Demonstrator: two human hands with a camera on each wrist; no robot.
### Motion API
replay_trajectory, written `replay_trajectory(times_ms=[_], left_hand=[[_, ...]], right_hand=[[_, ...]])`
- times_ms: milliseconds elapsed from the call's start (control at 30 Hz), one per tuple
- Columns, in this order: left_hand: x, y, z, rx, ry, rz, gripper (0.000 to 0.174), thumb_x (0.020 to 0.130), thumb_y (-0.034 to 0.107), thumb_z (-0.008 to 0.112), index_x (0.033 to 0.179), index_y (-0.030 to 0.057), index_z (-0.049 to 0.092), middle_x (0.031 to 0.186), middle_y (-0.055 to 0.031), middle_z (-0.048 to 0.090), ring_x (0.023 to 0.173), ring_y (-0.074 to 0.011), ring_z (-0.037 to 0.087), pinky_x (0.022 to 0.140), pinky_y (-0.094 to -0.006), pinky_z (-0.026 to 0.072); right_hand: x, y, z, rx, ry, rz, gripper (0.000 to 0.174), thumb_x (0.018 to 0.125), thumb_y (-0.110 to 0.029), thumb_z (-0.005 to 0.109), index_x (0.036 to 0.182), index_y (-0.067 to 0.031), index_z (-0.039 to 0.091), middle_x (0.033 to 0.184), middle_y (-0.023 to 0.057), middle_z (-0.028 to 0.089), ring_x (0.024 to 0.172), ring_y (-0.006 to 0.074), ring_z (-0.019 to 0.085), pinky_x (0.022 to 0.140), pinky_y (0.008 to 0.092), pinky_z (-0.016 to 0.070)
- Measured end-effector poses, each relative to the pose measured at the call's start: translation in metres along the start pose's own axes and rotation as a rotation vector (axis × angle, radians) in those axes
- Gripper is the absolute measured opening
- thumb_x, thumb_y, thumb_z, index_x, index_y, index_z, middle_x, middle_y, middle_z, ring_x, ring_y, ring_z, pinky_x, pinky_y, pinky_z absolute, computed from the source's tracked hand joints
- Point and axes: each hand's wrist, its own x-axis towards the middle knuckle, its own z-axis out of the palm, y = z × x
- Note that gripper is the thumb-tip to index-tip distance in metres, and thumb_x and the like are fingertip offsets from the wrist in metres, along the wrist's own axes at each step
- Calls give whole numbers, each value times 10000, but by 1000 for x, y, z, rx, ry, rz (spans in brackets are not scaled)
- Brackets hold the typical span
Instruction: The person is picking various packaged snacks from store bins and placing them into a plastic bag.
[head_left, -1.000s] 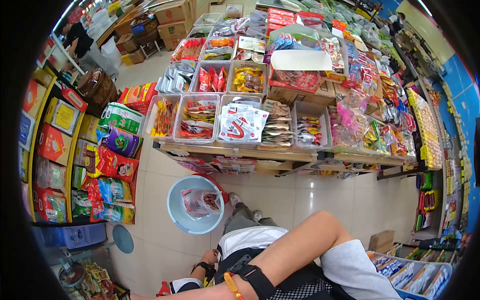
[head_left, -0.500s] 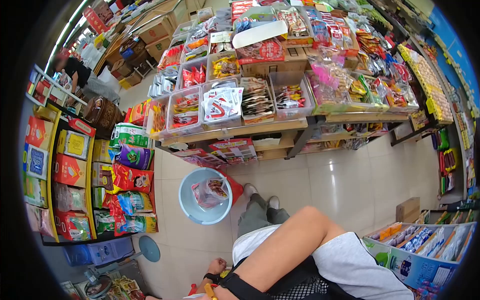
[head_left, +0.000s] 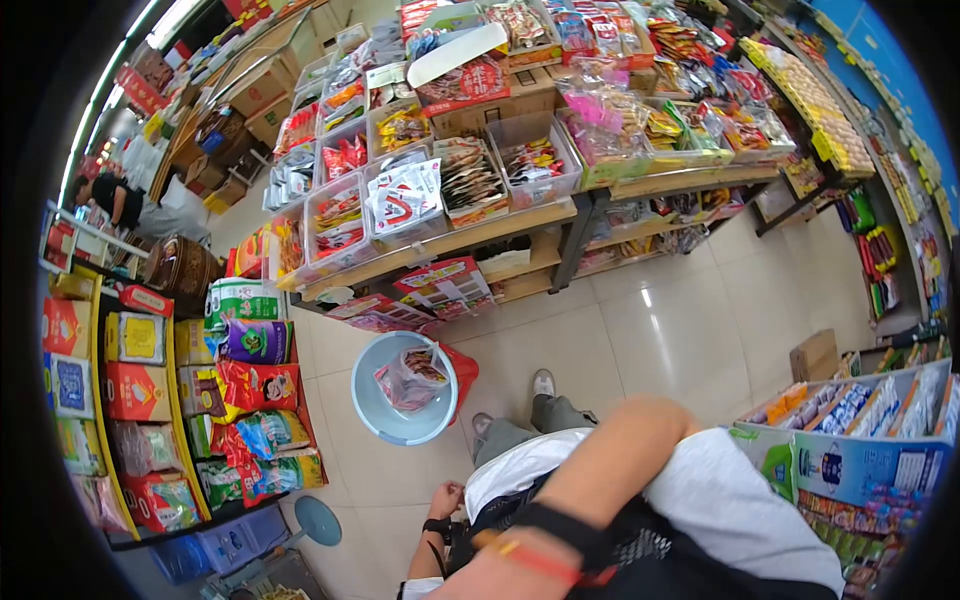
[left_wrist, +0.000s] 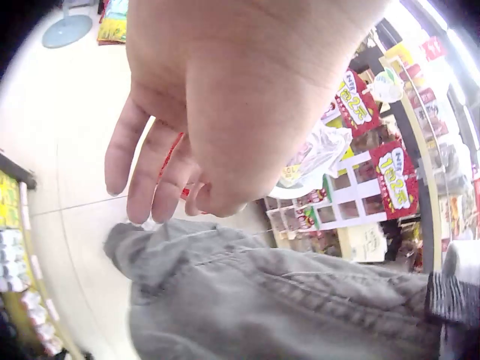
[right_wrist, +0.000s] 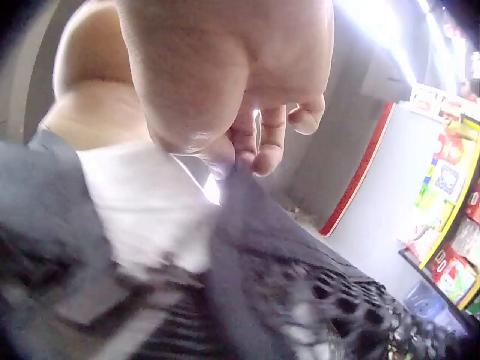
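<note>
My left hand (head_left: 447, 500) hangs low beside my body, its fingers loosely bent and holding nothing. Seen from the left wrist, that hand (left_wrist: 217, 105) is above my grey trousers (left_wrist: 262, 292). The right forearm crosses my front, and most of that hand is cut off in the head view. In the right wrist view, thumb and fingertips of my right hand (right_wrist: 240, 75) pinch the edge of a dark mesh vest (right_wrist: 300, 277), drawn up to a peak there. A light blue bucket (head_left: 403, 428) in front of me contains a clear plastic bag (head_left: 410, 380) of packaged goods.
Beside the bucket is a red container (head_left: 462, 375). Ahead stands a wooden display table (head_left: 430, 245) with bins of packaged snacks. Rice bags (head_left: 258, 390) fill a shelf at left. A box of wrapped goods (head_left: 870, 460) is at right. Another person (head_left: 110, 200) is at far left.
The head view has turned and shifted, so the table sits further left and tilted. My feet have changed position. The right forearm has swung and its wrist strap now shows nearer my body's middle.
</note>
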Motion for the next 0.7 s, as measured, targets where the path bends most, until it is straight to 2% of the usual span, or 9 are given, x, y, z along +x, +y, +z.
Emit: replay_trajectory(times_ms=[100, 200, 333, 367, 400, 433, 500, 600, 700], left_hand=[[16, 10, -3, -99, 28, 85, 222, 996, 181, 527, 1091, 7, 627, 867, -117, 701, 751, -186, 699, 587, -316, 578], [15, 1, -13, -318, 26, 2, 217, 1004, 163, 511, 1129, 12, 606, 880, -123, 699, 755, -202, 697, 585, -325, 580], [11, -50, -25, -393, 22, -39, 204, 997, 154, 532, 1127, 12, 597, 892, -138, 696, 749, -210, 698, 597, -334, 584], [2, -56, -27, -335, 58, -54, 202, 992, 170, 552, 1117, 20, 607, 890, -135, 698, 741, -214, 700, 593, -345, 586], [12, -81, -32, -47, 129, 291, 201, 973, 160, 585, 1110, 19, 627, 873, -117, 693, 728, -193, 684, 602, -338, 578], [34, -132, -34, 246, 196, 622, 201, 954, 151, 619, 1104, 19, 647, 856, -100, 689, 715, -171, 669, 611, -331, 571], [-8, -122, -56, -344, -69, -184, 228, 977, 228, 603, 1101, 38, 612, 877, -107, 710, 750, -214, 719, 597, -373, 591], [-19, -147, -94, -315, -69, -247, 248, 981, 273, 580, 1076, 46, 610, 864, -99, 707, 745, -210, 721, 590, -371, 590], [-9, -163, -130, -254, 50, -193, 272, 960, 304, 591, 1043, 46, 621, 831, -90, 701, 718, -186, 711, 572, -356, 581]], right_hand=[[-20, -15, -21, 8, -125, 176, 173, 903, -257, 535, 871, -90, 501, 910, 91, 494, 906, 275, 534, 733, 430, 384], [-29, -11, -13, -27, -170, 303, 156, 886, -221, 546, 849, -80, 489, 887, 89, 478, 889, 276, 526, 748, 420, 385], [-58, 36, 14, 247, -88, 495, 201, 1006, -277, 553, 936, -89, 554, 953, 88, 539, 940, 275, 547, 835, 485, 397], [-72, 44, 17, -12, -101, 590, 187, 947, -218, 564, 873, -47, 582, 811, 102, 552, 894, 299, 571, 806, 436, 428], [-83, 55, 17, 42, 72, 642, 148, 953, -188, 589, 912, -47, 606, 861, 105, 593, 874, 299, 592, 813, 439, 448], [-104, 67, 14, -88, 72, 763, 99, 950, -161, 620, 941, -63, 620, 884, 96, 610, 869, 293, 610, 803, 421, 476], [-162, 92, 1, -327, 140, 1009, 133, 915, -157, 660, 974, -43, 627, 920, 128, 637, 880, 315, 630, 783, 403, 513], [-263, 114, -11, -713, 215, 1456, 161, 897, -169, 616, 938, -15, 634, 852, 162, 657, 806, 336, 649, 729, 414, 522], [-384, 121, -9, -991, -70, 1863, 213, 835, -203, 642, 930, -12, 648, 864, 194, 688, 837, 382, 672, 738, 451, 537]])
